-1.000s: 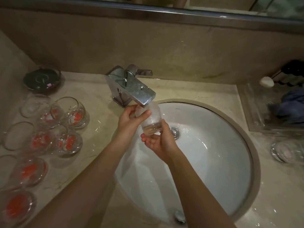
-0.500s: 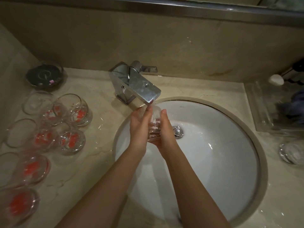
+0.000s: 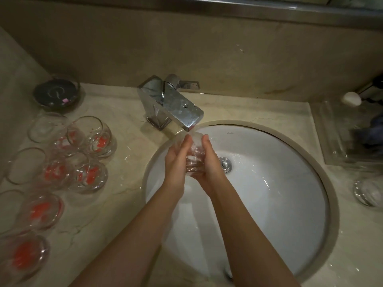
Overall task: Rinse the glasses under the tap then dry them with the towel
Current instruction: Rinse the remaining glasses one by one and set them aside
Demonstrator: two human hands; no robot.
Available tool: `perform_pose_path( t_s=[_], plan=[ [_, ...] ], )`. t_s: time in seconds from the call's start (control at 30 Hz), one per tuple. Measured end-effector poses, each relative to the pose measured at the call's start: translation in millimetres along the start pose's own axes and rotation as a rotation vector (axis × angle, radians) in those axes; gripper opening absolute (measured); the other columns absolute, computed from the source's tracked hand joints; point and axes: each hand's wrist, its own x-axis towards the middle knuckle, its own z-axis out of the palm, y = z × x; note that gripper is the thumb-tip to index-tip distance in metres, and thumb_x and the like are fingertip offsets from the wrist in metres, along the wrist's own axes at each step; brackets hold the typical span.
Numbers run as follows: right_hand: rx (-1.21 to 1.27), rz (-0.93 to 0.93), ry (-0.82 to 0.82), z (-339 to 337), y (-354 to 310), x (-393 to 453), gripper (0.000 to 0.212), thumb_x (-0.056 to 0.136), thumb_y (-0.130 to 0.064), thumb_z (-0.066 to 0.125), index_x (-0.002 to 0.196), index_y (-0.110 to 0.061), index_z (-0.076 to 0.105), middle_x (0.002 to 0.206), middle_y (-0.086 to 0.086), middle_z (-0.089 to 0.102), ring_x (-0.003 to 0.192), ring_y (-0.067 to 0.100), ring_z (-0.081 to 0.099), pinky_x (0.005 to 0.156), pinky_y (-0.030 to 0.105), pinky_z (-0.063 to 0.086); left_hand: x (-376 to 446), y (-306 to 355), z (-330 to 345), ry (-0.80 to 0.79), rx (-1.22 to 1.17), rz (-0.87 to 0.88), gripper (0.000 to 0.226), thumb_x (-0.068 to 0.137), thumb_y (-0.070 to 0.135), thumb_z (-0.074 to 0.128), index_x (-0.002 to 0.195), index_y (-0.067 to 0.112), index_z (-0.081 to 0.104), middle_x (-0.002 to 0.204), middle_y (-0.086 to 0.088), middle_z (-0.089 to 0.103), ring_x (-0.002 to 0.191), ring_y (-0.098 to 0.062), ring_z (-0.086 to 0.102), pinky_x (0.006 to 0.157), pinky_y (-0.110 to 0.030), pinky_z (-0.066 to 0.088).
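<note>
**Glass held between two palms under the tap**

We hold a clear glass [image 3: 193, 160] between both hands over the white basin [image 3: 279, 204], directly below the spout of the chrome tap [image 3: 176, 108]. Our left hand [image 3: 177, 160] presses its flat palm and straight fingers against the glass's left side; our right hand [image 3: 209, 162] does the same on the right side, fingers extended toward the spout. Neither hand curls around the glass: the grip is a sandwich of two open palms, with the glass upright or nearly so between them. Water blurs the rim just under the spout, and splashes glisten on the basin wall beside the drain [image 3: 224, 163], which sits just right of our right hand.

Left of the tap, on the beige marble worktop [image 3: 128, 162], stands a cluster of other glasses [image 3: 91, 177], several showing orange-red marks in their bases; some near the frame's edge are blurred. Behind that cluster, farther left of the tap, sits a dark round dish [image 3: 57, 94]. Well to the right of the tap, past the basin, a clear tray [image 3: 331, 146] carries a bluish cloth [image 3: 373, 131], partly cut off by the frame; we cannot tell whether it is the towel. A small white object [image 3: 351, 98] lies at the tray's back edge, and another clear glass piece [image 3: 366, 191] rests on the worktop in front of the tray.
</note>
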Motion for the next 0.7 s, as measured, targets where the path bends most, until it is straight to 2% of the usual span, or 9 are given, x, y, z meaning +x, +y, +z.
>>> perform_pose_path(
  t_s=[0.07, 0.13, 0.17, 0.27, 0.37, 0.43, 0.53, 0.63, 0.7],
  plan=[
    [-0.057, 0.017, -0.004, -1.0, -0.5, -1.5, 0.061, 0.084, -0.068, 0.051, 0.104, -0.012, 0.066, 0.093, 0.008, 0.07, 0.078, 0.021, 0.069, 0.072, 0.034, 0.054, 0.9, -0.7, 2.0, 0.016, 0.06, 0.012, 0.041, 0.083, 0.051, 0.067, 0.11, 0.021, 0.067, 0.097, -0.004, 0.073, 0.085, -0.017, 0.071, 0.079, -0.037, 0.056],
    [-0.1, 0.012, 0.015, 2.6, -0.4, -2.8, 0.08, 0.065, -0.076, 0.063, 0.115, -0.013, 0.061, 0.103, 0.006, 0.072, 0.086, 0.019, 0.072, 0.077, 0.036, 0.058, 0.7, -1.4, 5.9, 0.068, 0.127, 0.019, 0.071, 0.064, 0.07, 0.066, 0.116, 0.022, 0.064, 0.103, -0.002, 0.073, 0.091, -0.017, 0.072, 0.086, -0.041, 0.057],
    [-0.093, 0.009, 0.035, 4.1, -0.1, -2.8, 0.09, 0.058, -0.076, 0.068, 0.121, -0.012, 0.057, 0.108, 0.008, 0.071, 0.089, 0.02, 0.073, 0.078, 0.037, 0.059, -0.1, -1.2, 7.4, 0.088, 0.138, 0.013, 0.078, 0.059, 0.074, 0.065, 0.118, 0.022, 0.063, 0.105, -0.002, 0.073, 0.092, -0.017, 0.072, 0.087, -0.043, 0.057],
    [-0.077, -0.013, 0.117, 6.3, -1.5, -1.1, 0.084, 0.066, -0.07, 0.071, 0.121, -0.011, 0.046, 0.112, 0.009, 0.066, 0.094, 0.021, 0.071, 0.081, 0.039, 0.058, -0.7, 4.0, 9.5, 0.056, 0.099, 0.024, 0.065, 0.072, 0.064, 0.066, 0.119, 0.02, 0.063, 0.106, -0.004, 0.073, 0.093, -0.017, 0.072, 0.085, -0.04, 0.058],
    [-0.054, -0.021, 0.07, 6.7, -2.4, 3.7, 0.102, 0.052, -0.079, 0.072, 0.125, -0.01, 0.054, 0.115, 0.013, 0.068, 0.096, 0.024, 0.071, 0.076, 0.037, 0.059, 2.8, 4.3, 8.6, 0.037, 0.054, 0.047, 0.049, 0.086, 0.053, 0.062, 0.121, 0.018, 0.06, 0.105, -0.003, 0.073, 0.094, -0.018, 0.072, 0.082, -0.039, 0.056],
    [-0.021, -0.03, 0.05, 7.1, 0.0, 4.0, 0.092, 0.06, -0.074, 0.07, 0.123, -0.008, 0.059, 0.115, 0.016, 0.069, 0.098, 0.027, 0.071, 0.077, 0.04, 0.058, 5.2, 1.3, 6.7, 0.041, 0.042, 0.063, 0.043, 0.092, 0.045, 0.06, 0.122, 0.014, 0.059, 0.104, -0.003, 0.072, 0.092, -0.017, 0.072, 0.078, -0.034, 0.055],
    [0.033, -0.011, 0.003, 3.8, 2.5, 6.1, 0.068, 0.081, -0.063, 0.06, 0.118, -0.006, 0.065, 0.113, 0.015, 0.07, 0.101, 0.029, 0.069, 0.077, 0.039, 0.057, 7.5, -1.3, 2.1, 0.04, 0.026, 0.03, 0.044, 0.09, 0.047, 0.064, 0.12, 0.015, 0.061, 0.105, -0.005, 0.073, 0.095, -0.018, 0.071, 0.081, -0.032, 0.055],
    [-0.007, -0.022, 0.01, 4.4, 5.8, 8.0, 0.066, 0.078, -0.065, 0.055, 0.113, -0.011, 0.069, 0.109, 0.013, 0.072, 0.1, 0.029, 0.069, 0.074, 0.035, 0.054, 8.0, -1.5, 1.9, 0.065, 0.045, 0.043, 0.04, 0.087, 0.046, 0.068, 0.117, 0.021, 0.063, 0.104, 0.001, 0.074, 0.094, -0.015, 0.072, 0.088, -0.038, 0.056],
    [-0.054, -0.012, 0.03, 6.8, 4.0, 6.5, 0.066, 0.076, -0.069, 0.052, 0.106, -0.013, 0.071, 0.101, 0.009, 0.074, 0.094, 0.026, 0.07, 0.072, 0.033, 0.054, 6.3, -1.6, 4.8, 0.104, 0.103, 0.071, 0.047, 0.079, 0.054, 0.069, 0.115, 0.025, 0.063, 0.101, 0.003, 0.074, 0.091, -0.013, 0.072, 0.088, -0.042, 0.057]
  ],
)
